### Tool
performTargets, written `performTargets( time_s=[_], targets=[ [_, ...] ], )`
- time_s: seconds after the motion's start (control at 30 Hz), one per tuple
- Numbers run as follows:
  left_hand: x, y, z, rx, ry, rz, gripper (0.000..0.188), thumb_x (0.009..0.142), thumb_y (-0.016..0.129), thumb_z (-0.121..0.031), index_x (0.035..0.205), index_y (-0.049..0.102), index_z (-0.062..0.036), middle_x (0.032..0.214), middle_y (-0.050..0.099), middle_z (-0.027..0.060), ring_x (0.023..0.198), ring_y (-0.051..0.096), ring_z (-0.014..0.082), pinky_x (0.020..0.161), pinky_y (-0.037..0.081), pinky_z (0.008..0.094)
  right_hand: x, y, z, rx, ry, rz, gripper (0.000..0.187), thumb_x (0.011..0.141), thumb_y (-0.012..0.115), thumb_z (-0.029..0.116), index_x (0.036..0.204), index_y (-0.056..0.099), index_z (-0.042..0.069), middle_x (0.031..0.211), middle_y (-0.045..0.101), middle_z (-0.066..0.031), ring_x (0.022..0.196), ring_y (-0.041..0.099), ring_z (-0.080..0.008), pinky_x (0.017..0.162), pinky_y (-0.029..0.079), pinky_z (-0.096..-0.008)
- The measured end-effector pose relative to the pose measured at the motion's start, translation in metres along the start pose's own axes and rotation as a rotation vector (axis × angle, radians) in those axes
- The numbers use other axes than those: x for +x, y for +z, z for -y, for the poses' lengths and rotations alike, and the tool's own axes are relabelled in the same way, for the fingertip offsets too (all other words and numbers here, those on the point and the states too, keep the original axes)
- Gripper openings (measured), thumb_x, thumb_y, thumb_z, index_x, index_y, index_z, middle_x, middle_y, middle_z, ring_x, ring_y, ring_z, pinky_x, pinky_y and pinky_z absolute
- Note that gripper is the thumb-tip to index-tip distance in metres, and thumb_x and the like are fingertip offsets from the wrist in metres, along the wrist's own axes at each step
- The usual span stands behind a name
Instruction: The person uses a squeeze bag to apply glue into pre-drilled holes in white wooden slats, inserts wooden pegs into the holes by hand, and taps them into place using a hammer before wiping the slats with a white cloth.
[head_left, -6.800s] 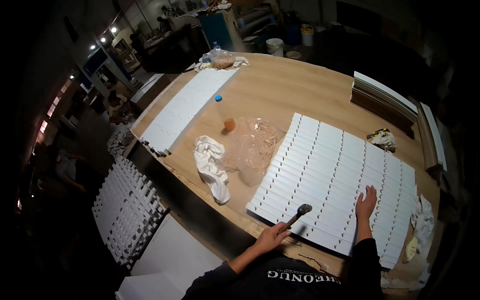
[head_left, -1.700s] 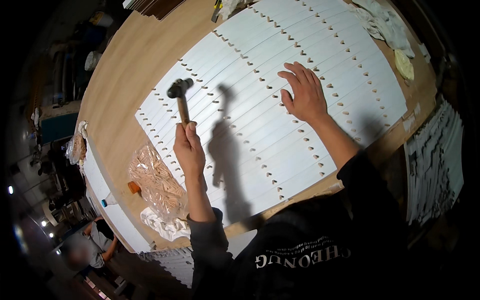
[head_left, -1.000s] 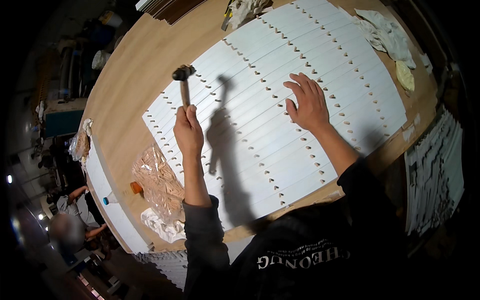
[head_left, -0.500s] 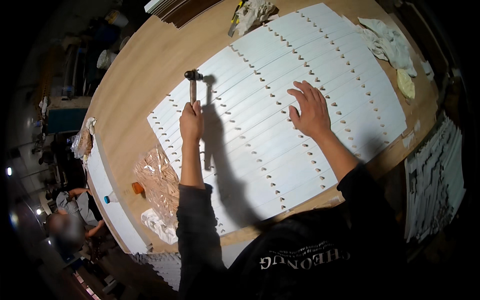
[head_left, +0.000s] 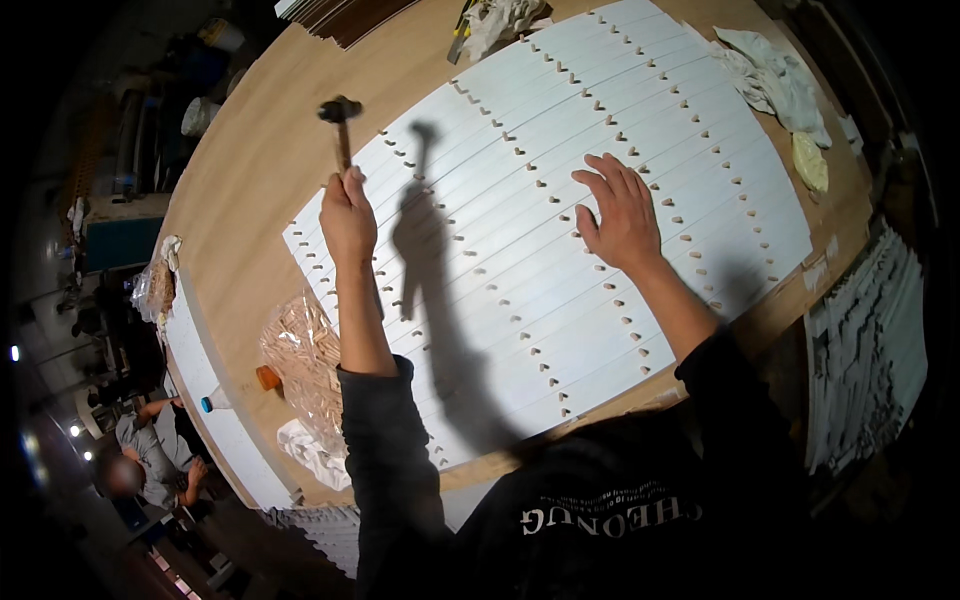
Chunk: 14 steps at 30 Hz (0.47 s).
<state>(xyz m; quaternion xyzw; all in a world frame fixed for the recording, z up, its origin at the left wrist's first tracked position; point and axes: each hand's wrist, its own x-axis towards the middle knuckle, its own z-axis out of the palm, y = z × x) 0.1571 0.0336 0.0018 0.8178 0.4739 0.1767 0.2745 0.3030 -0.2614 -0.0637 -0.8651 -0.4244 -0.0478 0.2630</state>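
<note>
My left hand (head_left: 348, 222) is closed round the wooden handle of a hammer (head_left: 341, 125), its dark head pointing away from me. The hammer is raised above the left part of the white boards (head_left: 500, 225), and its shadow falls on them to the right. Rows of small wooden dowels (head_left: 540, 184) stand up from these boards, which lie side by side. Over the right half of the boards hovers my right hand (head_left: 622, 215), fingers spread and bent a little, holding nothing. Whether its fingertips touch the dowels beside them I cannot tell.
A clear plastic bag of dowels (head_left: 302, 355) lies left of the boards, beside an orange cap (head_left: 268, 378) and a white cloth (head_left: 314, 455). Cloths (head_left: 775, 85) and a yellow-handled cutter (head_left: 460, 32) lie at the far side. Another person (head_left: 160, 450) is at lower left.
My left hand has lifted the hammer and carried it to the left and farther away. My right hand has stayed nearly in place. The other person's posture has shifted.
</note>
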Motion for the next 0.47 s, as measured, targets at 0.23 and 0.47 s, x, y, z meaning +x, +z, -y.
performTargets(
  time_s=[0.23, 0.47],
  targets=[
    [-0.017, -0.012, 0.049, 0.027, 0.027, 0.196, 0.041, 0.095, 0.047, -0.038, 0.087, 0.059, -0.0004, 0.066, 0.059, 0.0157, 0.058, 0.056, 0.0285, 0.056, 0.044, 0.0394, -0.002, -0.005, 0.004, -0.003, -0.019, -0.020, 0.039, 0.079, 0.061, 0.019, 0.116, 0.055, 0.012, 0.128, 0.049, -0.0073, 0.126, 0.041, -0.0269, 0.106, 0.031, -0.0421],
    [-0.265, -0.054, 0.044, -0.218, -0.272, 0.194, 0.027, 0.094, 0.052, -0.028, 0.103, 0.059, -0.0033, 0.072, 0.060, 0.0071, 0.063, 0.056, 0.0125, 0.058, 0.045, 0.0270, 0.003, 0.002, 0.013, -0.007, -0.081, -0.042, 0.039, 0.077, 0.063, 0.021, 0.115, 0.057, 0.011, 0.126, 0.051, -0.0098, 0.123, 0.044, -0.0268, 0.105, 0.032, -0.0414]
  ],
)
